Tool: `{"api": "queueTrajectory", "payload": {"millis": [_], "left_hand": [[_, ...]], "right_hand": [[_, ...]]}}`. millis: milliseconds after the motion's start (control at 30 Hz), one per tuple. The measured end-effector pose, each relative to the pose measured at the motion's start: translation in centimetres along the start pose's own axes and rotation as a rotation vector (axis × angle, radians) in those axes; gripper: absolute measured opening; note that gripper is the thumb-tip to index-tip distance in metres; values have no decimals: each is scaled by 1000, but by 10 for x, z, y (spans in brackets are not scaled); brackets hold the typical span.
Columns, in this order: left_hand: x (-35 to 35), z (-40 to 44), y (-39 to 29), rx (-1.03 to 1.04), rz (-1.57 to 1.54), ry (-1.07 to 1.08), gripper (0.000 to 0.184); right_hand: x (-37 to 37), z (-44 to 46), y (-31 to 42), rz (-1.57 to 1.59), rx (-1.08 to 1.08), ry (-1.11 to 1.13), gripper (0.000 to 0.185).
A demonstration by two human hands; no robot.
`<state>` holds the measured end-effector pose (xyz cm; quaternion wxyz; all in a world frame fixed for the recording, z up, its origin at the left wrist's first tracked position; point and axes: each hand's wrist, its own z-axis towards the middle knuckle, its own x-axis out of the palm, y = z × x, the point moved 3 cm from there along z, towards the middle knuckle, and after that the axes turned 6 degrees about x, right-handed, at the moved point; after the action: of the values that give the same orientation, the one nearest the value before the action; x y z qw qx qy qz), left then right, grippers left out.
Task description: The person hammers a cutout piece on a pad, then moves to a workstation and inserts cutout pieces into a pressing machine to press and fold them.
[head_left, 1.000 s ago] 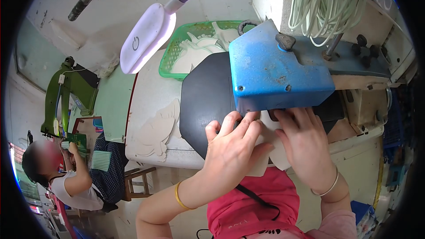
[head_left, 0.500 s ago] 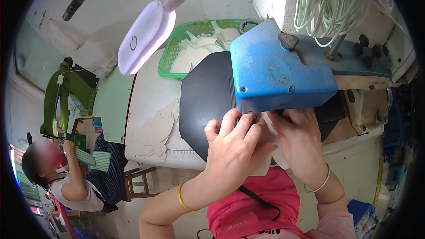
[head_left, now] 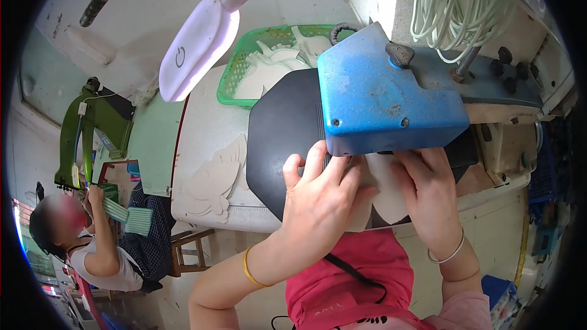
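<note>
A pale off-white cut piece (head_left: 386, 189) of thin sheet material lies between my hands, its far end hidden beneath the blue machine head (head_left: 391, 101). My left hand (head_left: 321, 198) is bent over the piece's left side, index finger at the lower edge of the head and thumb resting along the material. On the other side, my right hand (head_left: 426, 192) grips the right part with curled fingers, their tips partly out of sight under the machine. The black octagonal plate (head_left: 281, 134) extends left of the head.
Similar pale pieces (head_left: 214, 180) lie on the white table (head_left: 202, 110) to the left. More fill a green basket (head_left: 229, 82) behind. A purple lamp (head_left: 199, 49) hangs over the table. Bundled pale cord (head_left: 461, 9) hangs at upper right. Another person (head_left: 104, 250) sits at a green machine (head_left: 73, 146).
My right hand has shifted a little to the right, and more of the pale piece shows between my hands. My left hand has stayed nearly in place.
</note>
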<state>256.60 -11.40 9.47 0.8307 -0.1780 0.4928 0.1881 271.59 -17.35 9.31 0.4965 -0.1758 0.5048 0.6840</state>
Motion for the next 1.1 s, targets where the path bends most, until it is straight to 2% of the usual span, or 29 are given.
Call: {"api": "queueTrajectory", "payload": {"millis": [100, 367, 500, 800, 900, 1100], "left_hand": [[2, 0, 3, 30, -26, -5, 28], [3, 8, 17, 76, -15, -46, 18], [2, 13, 26, 133, -91, -11, 22], [-2, 8, 21, 122, -151, -60, 31], [-3, 4, 23, 81, -207, 0, 32], [-1, 3, 23, 81, -238, -19, 31]], "right_hand": [[1, 1, 1, -34, -83, -46, 26], [4, 1, 0, -120, -106, -31, 25], [6, 0, 3, -137, -118, -13, 25], [10, -2, 13, -160, -139, 35, 32], [12, -3, 14, -158, -149, 36, 33], [10, -1, 14, -146, -159, 48, 32]]}}
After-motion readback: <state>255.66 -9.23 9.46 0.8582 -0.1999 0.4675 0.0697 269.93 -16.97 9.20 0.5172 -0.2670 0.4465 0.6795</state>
